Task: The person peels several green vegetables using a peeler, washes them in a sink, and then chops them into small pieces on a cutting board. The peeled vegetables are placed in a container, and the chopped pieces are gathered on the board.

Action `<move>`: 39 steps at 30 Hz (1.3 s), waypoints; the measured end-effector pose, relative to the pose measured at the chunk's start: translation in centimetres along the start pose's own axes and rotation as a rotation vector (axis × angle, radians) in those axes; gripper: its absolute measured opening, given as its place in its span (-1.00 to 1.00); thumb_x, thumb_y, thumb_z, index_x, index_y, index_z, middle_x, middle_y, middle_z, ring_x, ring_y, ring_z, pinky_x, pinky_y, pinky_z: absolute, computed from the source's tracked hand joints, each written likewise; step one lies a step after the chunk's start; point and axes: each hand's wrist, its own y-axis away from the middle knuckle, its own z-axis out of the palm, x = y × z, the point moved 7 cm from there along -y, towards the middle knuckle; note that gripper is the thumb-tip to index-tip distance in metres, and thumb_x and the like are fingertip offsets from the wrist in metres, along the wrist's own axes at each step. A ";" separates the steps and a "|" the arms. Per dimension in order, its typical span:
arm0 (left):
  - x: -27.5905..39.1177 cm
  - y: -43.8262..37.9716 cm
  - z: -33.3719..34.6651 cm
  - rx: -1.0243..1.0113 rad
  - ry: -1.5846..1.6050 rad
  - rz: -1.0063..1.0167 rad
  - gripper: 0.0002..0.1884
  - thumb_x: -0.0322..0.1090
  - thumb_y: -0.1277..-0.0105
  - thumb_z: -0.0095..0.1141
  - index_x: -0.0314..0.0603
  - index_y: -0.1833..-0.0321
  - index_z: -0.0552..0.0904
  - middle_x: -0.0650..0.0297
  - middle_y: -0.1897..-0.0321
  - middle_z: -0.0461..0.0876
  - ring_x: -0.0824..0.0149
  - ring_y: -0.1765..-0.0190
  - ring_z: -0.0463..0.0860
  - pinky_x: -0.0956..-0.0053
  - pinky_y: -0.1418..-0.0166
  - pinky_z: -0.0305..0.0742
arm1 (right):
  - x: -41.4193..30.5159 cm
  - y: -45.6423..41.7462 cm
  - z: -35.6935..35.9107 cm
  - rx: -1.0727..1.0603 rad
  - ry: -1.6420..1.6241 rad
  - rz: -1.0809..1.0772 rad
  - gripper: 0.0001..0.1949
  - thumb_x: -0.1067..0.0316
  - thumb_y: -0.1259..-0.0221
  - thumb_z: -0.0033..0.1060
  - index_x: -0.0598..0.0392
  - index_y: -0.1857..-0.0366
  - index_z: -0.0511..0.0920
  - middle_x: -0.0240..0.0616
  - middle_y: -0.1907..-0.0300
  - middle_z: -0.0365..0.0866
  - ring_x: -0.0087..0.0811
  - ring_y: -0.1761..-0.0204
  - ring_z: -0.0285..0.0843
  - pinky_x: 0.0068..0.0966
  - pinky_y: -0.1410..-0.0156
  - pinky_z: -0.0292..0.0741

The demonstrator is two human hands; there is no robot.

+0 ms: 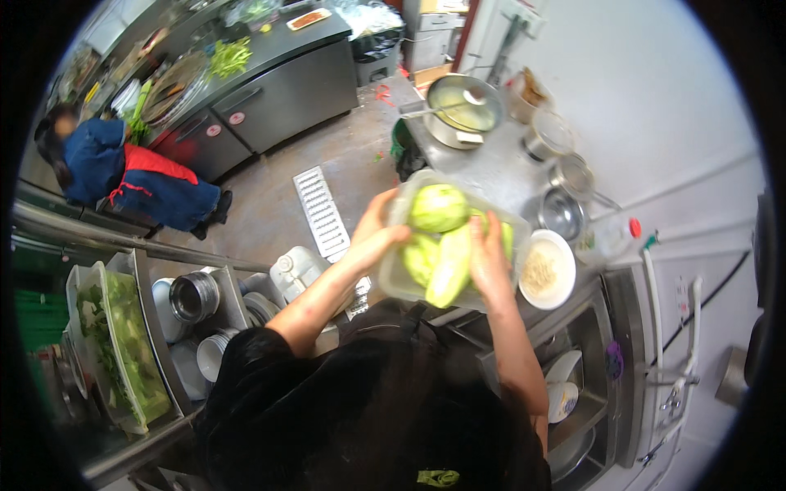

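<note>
A translucent plastic tub [389, 270] is held up in front of me at the near end of the metal counter. Inside lie several peeled pale green gourds or squashes, one round [439, 208] and one long [449, 267]. My left hand [382, 224] grips the tub's left side, thumb over the rim. My right hand [489, 261] reaches over the tub's right part, its fingers against the gourds. Whether it grips one is hidden. Just right of the tub, a white bowl [568, 270] contains a pale chopped food.
On the steel counter [457, 169] stand a lidded pot [457, 129] and several metal pots. A sink [592, 423] with dishes is at my right. Left, a shelf rack [212, 261] holds bowls and a tub of greens [126, 344]. A person in a red apron [156, 166] stands far left.
</note>
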 end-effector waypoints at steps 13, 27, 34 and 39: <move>-8.2 12.8 -26.2 0.821 0.644 0.023 -0.41 -0.34 -0.10 0.03 -0.08 -0.26 0.24 0.06 -0.05 0.47 0.07 -0.02 0.57 0.10 -0.05 0.55 | -18.5 -3.9 18.5 -1.089 -0.295 -0.390 -0.36 0.05 -0.40 0.19 0.24 -0.41 0.27 0.12 -0.41 0.33 -0.06 -0.44 0.31 -0.24 -0.50 0.22; -11.0 -4.3 -37.4 0.989 0.917 0.139 -0.64 -0.17 -0.15 0.12 -0.07 0.03 0.40 0.08 0.11 0.52 0.08 0.08 0.59 0.05 0.19 0.60 | -17.3 -19.0 16.1 -0.815 0.295 -0.430 -0.50 0.12 -0.35 0.22 0.20 -0.26 0.48 0.05 -0.21 0.57 -0.02 -0.23 0.52 -0.26 -0.33 0.42; -5.6 -18.3 -42.7 1.017 0.904 0.146 -0.57 -0.15 -0.15 0.10 -0.13 -0.07 0.52 0.17 0.20 0.59 0.16 0.20 0.60 0.13 0.18 0.58 | -24.0 -25.9 18.5 -0.754 0.242 -0.631 -0.52 0.13 -0.36 0.18 0.23 -0.23 0.49 0.07 -0.18 0.58 0.01 -0.23 0.51 -0.24 -0.34 0.40; -3.4 -29.0 -48.5 1.023 0.906 0.103 -0.35 -0.06 -0.12 0.09 -0.07 -0.33 0.43 0.16 -0.24 0.49 0.07 -0.25 0.53 -0.03 -0.22 0.54 | -24.7 -29.3 20.1 -0.619 0.272 -0.624 -0.53 0.10 -0.36 0.17 0.22 -0.20 0.50 0.09 -0.13 0.59 0.06 -0.19 0.51 -0.21 -0.32 0.40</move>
